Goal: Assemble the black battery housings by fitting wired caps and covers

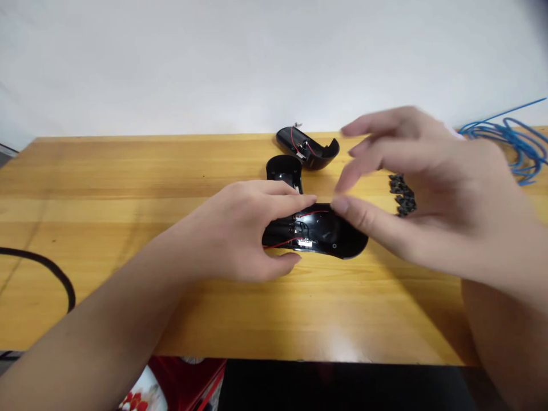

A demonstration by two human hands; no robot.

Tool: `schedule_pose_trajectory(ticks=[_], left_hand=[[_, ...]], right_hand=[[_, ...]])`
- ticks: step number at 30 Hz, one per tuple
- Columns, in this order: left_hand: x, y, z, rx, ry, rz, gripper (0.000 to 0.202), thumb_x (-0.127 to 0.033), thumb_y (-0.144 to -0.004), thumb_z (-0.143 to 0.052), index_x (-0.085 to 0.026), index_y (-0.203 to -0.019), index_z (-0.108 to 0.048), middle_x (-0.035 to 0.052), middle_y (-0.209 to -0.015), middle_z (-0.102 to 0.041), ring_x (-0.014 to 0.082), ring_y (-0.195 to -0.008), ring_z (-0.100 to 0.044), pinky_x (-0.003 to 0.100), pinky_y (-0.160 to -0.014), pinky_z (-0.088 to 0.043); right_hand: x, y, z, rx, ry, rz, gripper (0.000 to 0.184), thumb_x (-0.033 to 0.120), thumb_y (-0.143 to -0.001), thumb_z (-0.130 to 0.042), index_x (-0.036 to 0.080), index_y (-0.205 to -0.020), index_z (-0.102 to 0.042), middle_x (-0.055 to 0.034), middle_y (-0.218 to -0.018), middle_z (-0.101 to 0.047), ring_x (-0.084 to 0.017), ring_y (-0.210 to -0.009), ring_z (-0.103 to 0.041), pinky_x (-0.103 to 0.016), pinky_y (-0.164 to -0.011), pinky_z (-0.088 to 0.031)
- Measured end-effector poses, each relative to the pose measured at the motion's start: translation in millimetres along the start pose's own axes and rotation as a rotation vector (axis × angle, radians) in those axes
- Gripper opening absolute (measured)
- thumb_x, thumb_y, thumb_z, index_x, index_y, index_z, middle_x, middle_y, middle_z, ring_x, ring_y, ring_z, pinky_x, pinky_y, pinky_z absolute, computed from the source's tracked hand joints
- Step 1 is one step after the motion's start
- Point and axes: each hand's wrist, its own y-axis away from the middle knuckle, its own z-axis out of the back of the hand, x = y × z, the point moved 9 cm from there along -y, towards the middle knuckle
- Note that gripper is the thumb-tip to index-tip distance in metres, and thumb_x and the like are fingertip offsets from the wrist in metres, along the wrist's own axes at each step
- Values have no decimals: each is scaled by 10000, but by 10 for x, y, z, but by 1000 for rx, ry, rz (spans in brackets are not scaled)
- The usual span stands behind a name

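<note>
Nearest the camera are both forearms, reaching over a wooden counter point(107, 188). Right hand point(445, 188): raised and blurred by motion, thumb and fingers apart, the thumb tip and forefinger tip separated by a slim gap above the far edge of a black shell point(346, 231). Left hand point(244, 228): clamped across the left part of that shell, fingers toward its far edge, thumb at its near edge. The shell lies on the counter at centre, hollow side up, with red wires point(314, 213) inside. Just beyond it lies a second shell point(284, 165), near a third shell point(319, 162) that also shows red wiring. Small black parts point(401, 195) are grouped to the right, partly behind the right hand. Blue cable point(520, 145) lies coiled at far right.
</note>
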Motion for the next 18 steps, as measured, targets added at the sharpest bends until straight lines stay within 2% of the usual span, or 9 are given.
schedule_pose_trajectory(ticks=[1,3,5,9,14,16,18], left_hand=[[-1,-4,-15,10,-13,1,468,-252,-810,-757,-278,-1274,-695,43,-1171,-755,216,-976,-750,331,-839,-632],[-12,-10,-27,3,-36,-10,402,-226,-832,-735,-251,-1233,-714,49,-1165,-757,210,-969,-754,321,-839,-630],[-45,-9,-10,-39,-56,-48,386,-220,-845,-730,-229,-1230,-712,60,-1184,-757,211,-983,-758,315,-842,-632],[-122,5,14,-86,-74,-138,358,-282,-854,-761,-207,-1200,-708,61,-1168,-772,206,-976,-764,302,-828,-632],[-118,-10,-49,-28,-76,-156,248,-303,-894,-739,-224,-1128,-717,34,-1133,-783,195,-972,-764,299,-812,-615],[-119,-13,-53,-36,-94,-163,212,-311,-907,-726,-224,-1100,-719,36,-1118,-786,195,-956,-764,299,-803,-614],[-128,-11,-49,-46,-91,-167,219,-318,-909,-725,-217,-1103,-720,46,-1118,-786,199,-959,-765,298,-813,-616]], right_hand=[[54,5,-86,92,43,63,34,258,-891,-741,245,-915,-761,-79,-1250,-663,-290,-1339,-566,-402,-1102,-496],[87,29,-277,271,49,121,141,232,-912,-689,266,-822,-792,-66,-1124,-713,-300,-1371,-549,-427,-1075,-508],[68,44,-416,374,21,122,198,183,-908,-658,274,-814,-807,-55,-1073,-732,-292,-1353,-567,-426,-1041,-532],[-1,55,-518,412,-44,52,198,160,-881,-674,283,-852,-826,-39,-1138,-735,-262,-1284,-615,-400,-1032,-553],[-65,98,-551,401,17,11,130,196,-849,-709,257,-876,-821,-92,-1135,-718,-317,-1318,-610,-449,-1004,-574],[-78,100,-555,394,50,15,131,191,-853,-698,242,-878,-816,-106,-1158,-713,-338,-1328,-603,-481,-1035,-555],[-75,96,-563,408,36,23,142,174,-859,-688,240,-869,-813,-96,-1195,-707,-327,-1314,-611,-464,-1035,-552]])
